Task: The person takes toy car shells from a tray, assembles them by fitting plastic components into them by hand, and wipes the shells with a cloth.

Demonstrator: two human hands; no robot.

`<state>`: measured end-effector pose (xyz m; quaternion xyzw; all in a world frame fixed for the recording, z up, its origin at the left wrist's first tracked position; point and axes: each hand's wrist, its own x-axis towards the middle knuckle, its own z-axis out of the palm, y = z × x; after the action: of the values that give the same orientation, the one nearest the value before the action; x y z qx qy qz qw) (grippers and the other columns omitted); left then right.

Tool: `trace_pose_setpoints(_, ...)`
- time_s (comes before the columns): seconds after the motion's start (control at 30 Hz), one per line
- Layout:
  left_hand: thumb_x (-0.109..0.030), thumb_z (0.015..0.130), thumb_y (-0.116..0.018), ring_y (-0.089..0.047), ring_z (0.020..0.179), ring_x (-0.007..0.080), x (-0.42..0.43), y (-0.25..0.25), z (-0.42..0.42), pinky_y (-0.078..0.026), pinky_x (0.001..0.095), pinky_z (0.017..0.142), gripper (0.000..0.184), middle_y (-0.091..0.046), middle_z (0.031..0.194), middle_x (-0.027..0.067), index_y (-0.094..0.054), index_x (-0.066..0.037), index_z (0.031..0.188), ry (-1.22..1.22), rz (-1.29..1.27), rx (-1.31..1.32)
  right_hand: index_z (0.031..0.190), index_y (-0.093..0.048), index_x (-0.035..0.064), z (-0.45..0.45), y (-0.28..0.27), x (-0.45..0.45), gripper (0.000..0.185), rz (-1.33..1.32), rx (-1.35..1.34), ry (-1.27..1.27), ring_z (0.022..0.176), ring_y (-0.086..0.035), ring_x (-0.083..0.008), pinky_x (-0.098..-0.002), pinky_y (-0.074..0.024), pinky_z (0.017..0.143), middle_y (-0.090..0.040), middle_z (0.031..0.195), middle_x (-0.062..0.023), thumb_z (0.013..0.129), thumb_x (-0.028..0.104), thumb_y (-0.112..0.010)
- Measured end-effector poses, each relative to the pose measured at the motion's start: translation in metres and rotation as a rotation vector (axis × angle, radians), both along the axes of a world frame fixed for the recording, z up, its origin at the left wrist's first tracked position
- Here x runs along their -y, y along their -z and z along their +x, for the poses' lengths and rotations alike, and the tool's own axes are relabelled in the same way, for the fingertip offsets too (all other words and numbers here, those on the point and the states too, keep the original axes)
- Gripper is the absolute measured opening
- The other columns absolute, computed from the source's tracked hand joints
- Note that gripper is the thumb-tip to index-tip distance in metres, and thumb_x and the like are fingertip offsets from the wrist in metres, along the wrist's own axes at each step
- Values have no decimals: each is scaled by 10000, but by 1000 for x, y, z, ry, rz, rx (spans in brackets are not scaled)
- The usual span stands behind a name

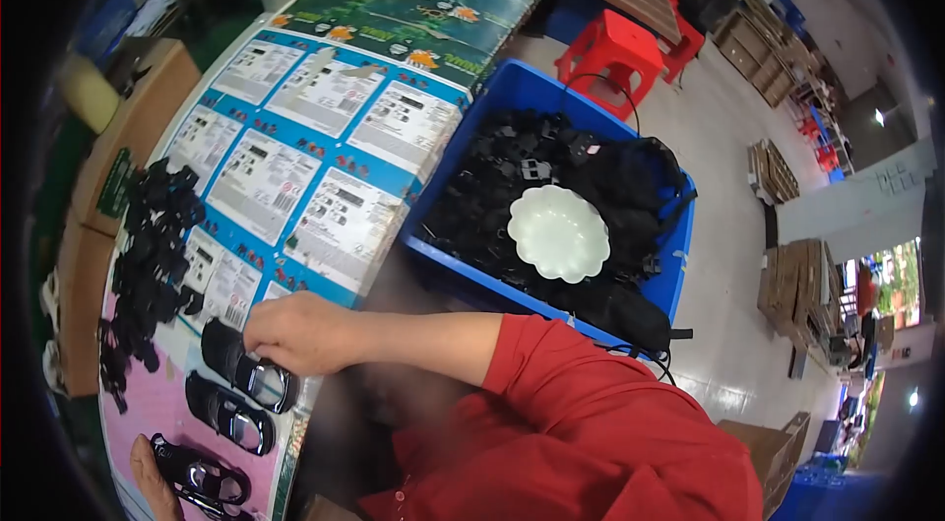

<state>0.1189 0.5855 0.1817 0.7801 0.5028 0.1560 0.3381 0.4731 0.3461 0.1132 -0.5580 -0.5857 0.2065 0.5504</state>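
Left of the blue plastic bin (522, 83), the right hand (295, 329) pinched a glossy black curved plastic piece (239, 368) on the paper-covered table (133, 418), grip nearly closed; the left hand (150, 482) had an unclear hold. Positioning seemed underway, probably calling for careful release.

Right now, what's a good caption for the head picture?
Right hand and left hand at shiny black pieces, beside a blue bin.

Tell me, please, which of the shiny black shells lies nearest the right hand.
The uppermost shell in view, partly covered by the right hand; the other shells lie lower, toward the left hand.
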Motion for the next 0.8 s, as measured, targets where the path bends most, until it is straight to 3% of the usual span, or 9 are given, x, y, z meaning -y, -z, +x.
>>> trace_pose_setpoints(0.13,-341,967,-481,-440,754,91,-37,18,-3,-375,236,686,355,-491,818,0,-585,-2,960,105,-116,-164,825,-589,50,-1,-1,1,52,25,7,-33,830,-587,-310,-407,-476,693,-581,827,-116,779,74,-585)
trace_pose_setpoints(0.33,-297,963,-472,-529,805,204,-8,27,37,-417,298,750,354,-570,861,117,-569,40,1010,204,228,-248,813,-588,50,-1,1,0,46,97,28,-45,809,-583,-299,-396,-479,674,-572,806,-113,781,81,-578)
trace_pose_setpoints(0.4,-211,964,-461,-494,1139,318,-5,24,38,-374,366,975,356,-536,1210,205,-541,67,1172,133,288,-318,818,-595,52,2,0,3,55,113,47,-39,811,-585,-299,-394,-481,680,-573,808,-117,786,88,-569)
trace_pose_setpoints(0.53,-244,940,-471,-550,1054,356,1,26,41,-423,391,894,334,-574,1155,212,-592,19,1107,225,495,-414,938,-655,47,5,17,-1,170,64,151,-29,846,-607,-277,-374,-492,716,-639,901,-114,798,117,-587)
trace_pose_setpoints(0.6,-253,934,-437,-555,1011,375,-4,32,25,-444,421,863,313,-598,1103,205,-597,-22,1073,318,707,-762,958,-655,33,2,11,2,157,51,149,-66,828,-609,-267,-348,-480,728,-639,902,-130,828,83,-582)
trace_pose_setpoints(0.63,-217,929,-408,-549,1006,382,-3,34,24,-445,431,864,283,-592,1080,201,-603,-62,1064,276,724,-761,960,-649,20,1,6,4,136,-19,78,-51,825,-602,-205,-312,-471,740,-637,889,-96,854,74,-581)
trace_pose_setpoints(0.67,-242,935,-396,-551,1015,379,10,27,33,-441,437,870,302,-587,1096,204,-604,-68,1068,-6,472,-348,959,-644,19,1,3,6,135,-110,-24,-44,820,-612,-226,-324,-478,735,-643,899,-113,838,33,-585)
trace_pose_setpoints(0.73,-433,922,-427,-562,1021,375,19,18,14,-424,437,879,465,-624,1068,206,-607,-31,1071,-51,447,-235,970,-636,-1,6,0,6,120,-94,108,-52,772,-564,-133,-254,-446,703,-618,860,-49,868,31,-582)
trace_pose_setpoints(0.8,-378,904,-502,-606,927,327,41,4,-21,-458,396,810,387,-642,983,188,-622,-40,1048,-92,483,-191,1001,-634,6,12,5,9,129,-183,36,-36,726,-507,-64,-195,-401,656,-595,858,-4,889,35,-576)
